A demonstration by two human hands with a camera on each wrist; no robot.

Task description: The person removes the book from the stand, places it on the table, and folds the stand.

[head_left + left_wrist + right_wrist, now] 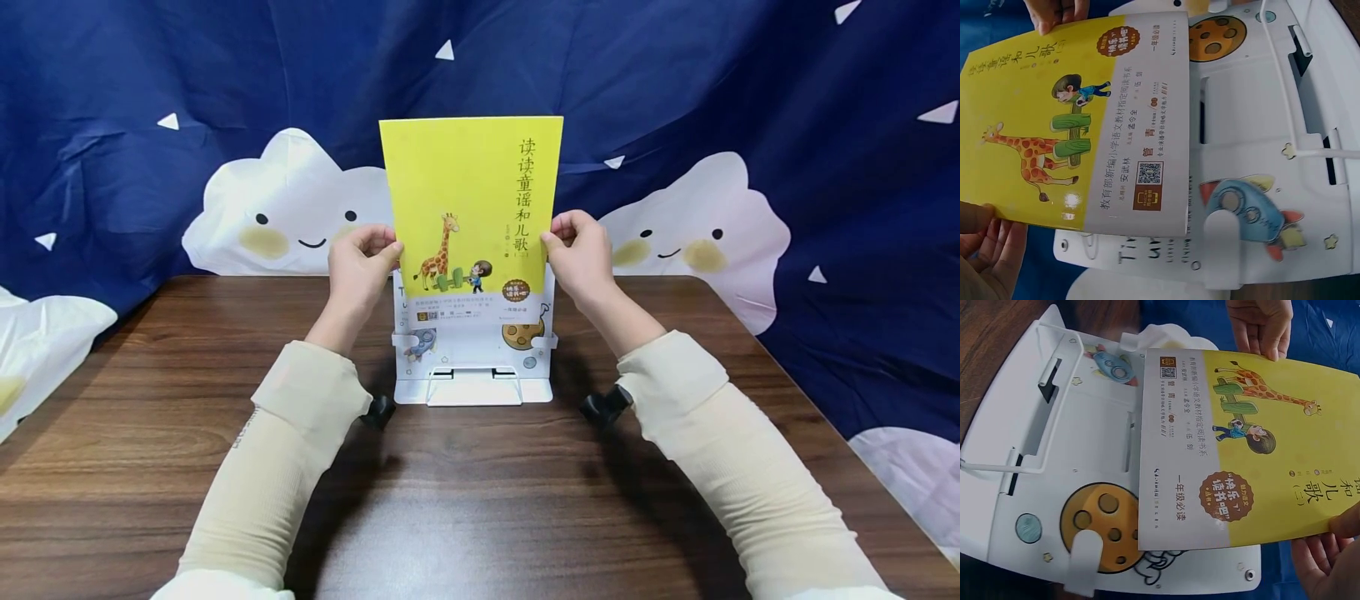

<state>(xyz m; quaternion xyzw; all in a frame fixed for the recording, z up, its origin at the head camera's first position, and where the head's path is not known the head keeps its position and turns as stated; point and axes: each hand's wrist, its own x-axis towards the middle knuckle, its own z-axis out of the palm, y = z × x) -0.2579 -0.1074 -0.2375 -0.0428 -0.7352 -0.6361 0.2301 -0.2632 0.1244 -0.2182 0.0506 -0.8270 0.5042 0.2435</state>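
Observation:
A yellow children's book (472,192) with a giraffe on its cover stands upright between both hands, its lower edge overlapping the white book stand (472,350). My left hand (362,268) pinches the book's left edge, thumb in front and fingers behind. On the opposite edge my right hand (585,257) pinches it the same way. Both wrist views show the closed book's pale bottom band in front of the stand's back plate. Printed on that plate are a rocket (1244,209) and an orange planet (1102,526). Two side clips and a wire front rest belong to the stand.
The stand rests on a dark wooden table (480,500). Behind the table hangs a blue cloth (637,75) with smiling white clouds and small triangles. A black wrist device (606,407) sits under the right cuff, another under the left.

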